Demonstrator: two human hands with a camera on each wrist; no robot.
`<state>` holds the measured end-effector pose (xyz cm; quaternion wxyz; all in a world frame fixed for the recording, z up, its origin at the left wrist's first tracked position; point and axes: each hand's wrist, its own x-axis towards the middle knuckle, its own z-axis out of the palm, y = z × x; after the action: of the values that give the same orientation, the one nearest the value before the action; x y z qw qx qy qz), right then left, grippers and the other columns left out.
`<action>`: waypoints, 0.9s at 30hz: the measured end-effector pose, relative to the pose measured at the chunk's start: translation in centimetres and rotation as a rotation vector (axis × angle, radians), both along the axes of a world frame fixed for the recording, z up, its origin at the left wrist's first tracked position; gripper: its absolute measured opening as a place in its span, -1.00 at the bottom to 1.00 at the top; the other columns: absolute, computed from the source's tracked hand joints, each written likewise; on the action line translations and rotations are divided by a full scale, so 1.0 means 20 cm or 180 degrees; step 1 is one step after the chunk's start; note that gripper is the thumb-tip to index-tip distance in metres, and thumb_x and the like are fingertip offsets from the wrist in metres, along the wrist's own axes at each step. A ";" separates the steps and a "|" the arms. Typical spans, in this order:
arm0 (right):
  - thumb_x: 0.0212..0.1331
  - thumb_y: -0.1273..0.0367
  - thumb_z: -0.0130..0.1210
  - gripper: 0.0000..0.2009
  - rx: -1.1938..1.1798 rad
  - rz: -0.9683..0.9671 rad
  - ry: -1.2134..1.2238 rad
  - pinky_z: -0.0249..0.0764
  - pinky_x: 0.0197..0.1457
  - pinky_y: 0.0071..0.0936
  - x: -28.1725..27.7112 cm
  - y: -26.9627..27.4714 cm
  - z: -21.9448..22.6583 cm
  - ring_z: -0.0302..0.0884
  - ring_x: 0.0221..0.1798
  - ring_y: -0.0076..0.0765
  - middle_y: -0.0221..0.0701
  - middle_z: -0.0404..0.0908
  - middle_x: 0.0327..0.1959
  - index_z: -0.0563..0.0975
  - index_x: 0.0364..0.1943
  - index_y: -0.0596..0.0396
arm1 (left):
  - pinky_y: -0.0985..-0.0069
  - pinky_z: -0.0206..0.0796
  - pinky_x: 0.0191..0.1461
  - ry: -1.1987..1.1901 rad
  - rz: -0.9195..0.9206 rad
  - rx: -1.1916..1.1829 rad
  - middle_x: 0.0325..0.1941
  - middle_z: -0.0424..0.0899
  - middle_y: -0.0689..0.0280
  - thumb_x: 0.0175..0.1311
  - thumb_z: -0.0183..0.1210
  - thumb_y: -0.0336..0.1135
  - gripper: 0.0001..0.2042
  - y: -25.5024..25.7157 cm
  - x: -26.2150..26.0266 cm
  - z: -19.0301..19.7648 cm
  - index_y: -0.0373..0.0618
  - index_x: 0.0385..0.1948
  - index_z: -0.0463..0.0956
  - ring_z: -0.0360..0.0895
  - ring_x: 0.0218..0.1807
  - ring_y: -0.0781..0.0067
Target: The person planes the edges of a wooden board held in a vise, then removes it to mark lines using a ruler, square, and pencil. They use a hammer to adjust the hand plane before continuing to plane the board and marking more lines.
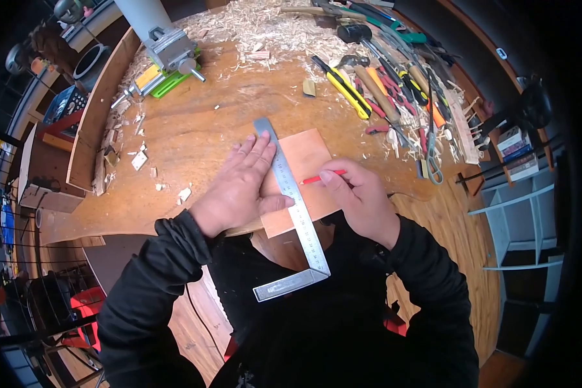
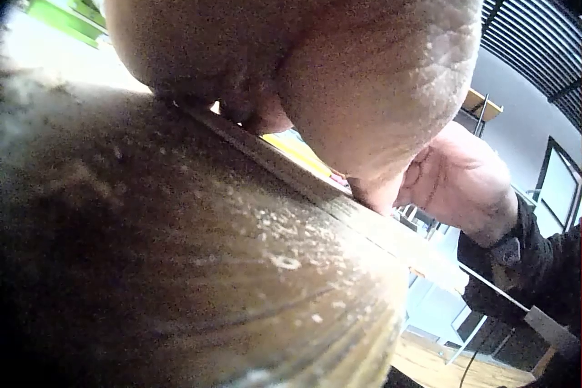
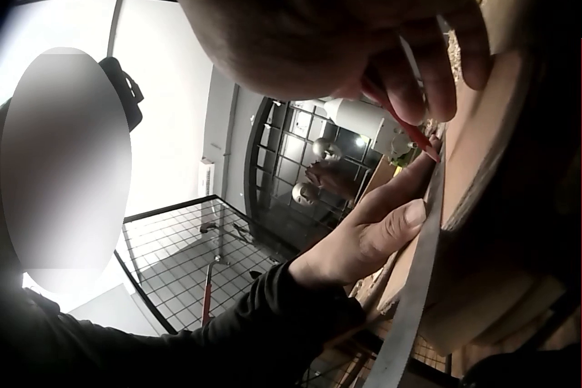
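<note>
A flat tan board [image 1: 307,152] lies at the near edge of the bench, its front corner jutting past it. Across it runs a metal try square [image 1: 302,223], whose graduated blade points away and whose handle hangs over the person's lap. The left hand [image 1: 239,184] presses the blade down on the board, fingers extended along its left side and thumb laid on it. The right hand [image 1: 366,204] pinches a red pencil [image 1: 322,176], its tip beside the blade's right edge. In the right wrist view the pencil [image 3: 405,124] slants down to the blade.
Wood shavings [image 1: 258,39] cover the back of the wooden bench [image 1: 200,116]. A vise with a green base [image 1: 171,81] stands at back left. Back right lie a yellow utility knife [image 1: 349,94], a black mallet [image 1: 355,33], scissors [image 1: 433,169] and several other hand tools.
</note>
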<state>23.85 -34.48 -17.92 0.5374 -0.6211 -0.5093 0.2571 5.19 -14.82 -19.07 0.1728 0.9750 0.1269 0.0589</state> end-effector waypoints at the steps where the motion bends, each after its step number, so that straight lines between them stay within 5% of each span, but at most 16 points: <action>1: 0.58 0.34 0.09 -0.79 0.0011 0.0007 -0.0003 0.53 -0.04 -0.46 0.01 0.00 -0.02 0.65 -0.17 -0.46 -0.25 0.74 -0.21 0.60 -0.01 0.24 | 0.00 -0.22 0.75 -0.0014 -0.0011 -0.0008 0.69 0.02 -0.26 0.23 0.35 0.33 0.09 0.00 0.00 0.00 -0.44 0.55 0.14 -0.06 0.71 -0.37; 19: 0.52 0.42 0.13 -0.86 0.0316 -0.0312 0.0635 0.52 -0.17 -0.54 0.09 0.39 -0.14 0.62 -0.26 -0.62 -0.34 0.76 -0.26 0.56 -0.05 0.24 | 0.04 -0.27 0.76 0.0009 0.0020 -0.0131 0.69 0.01 -0.28 0.22 0.40 0.30 0.10 -0.01 0.00 0.01 -0.43 0.56 0.12 -0.07 0.72 -0.34; 25: 0.52 0.42 0.14 -0.86 0.0216 -0.0320 0.0367 0.55 -0.14 -0.53 0.09 0.40 -0.15 0.65 -0.22 -0.62 -0.29 0.79 -0.23 0.55 -0.05 0.25 | 0.03 -0.27 0.76 0.0013 0.0031 -0.0120 0.69 0.02 -0.28 0.22 0.38 0.32 0.10 -0.01 0.00 0.01 -0.41 0.57 0.11 -0.07 0.72 -0.34; 27: 0.54 0.42 0.13 -0.87 0.0086 -0.0223 0.0494 0.55 -0.02 -0.58 0.08 0.39 -0.12 0.62 -0.13 -0.62 -0.43 0.69 -0.23 0.54 -0.01 0.22 | 0.03 -0.27 0.76 0.0015 0.0028 -0.0119 0.69 0.02 -0.28 0.22 0.38 0.33 0.10 -0.01 0.00 0.01 -0.41 0.57 0.11 -0.07 0.72 -0.34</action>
<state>25.45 -26.61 -20.40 0.5921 -0.6095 -0.4475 0.2786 5.24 -14.93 -18.95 0.1905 0.9711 0.1327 0.0550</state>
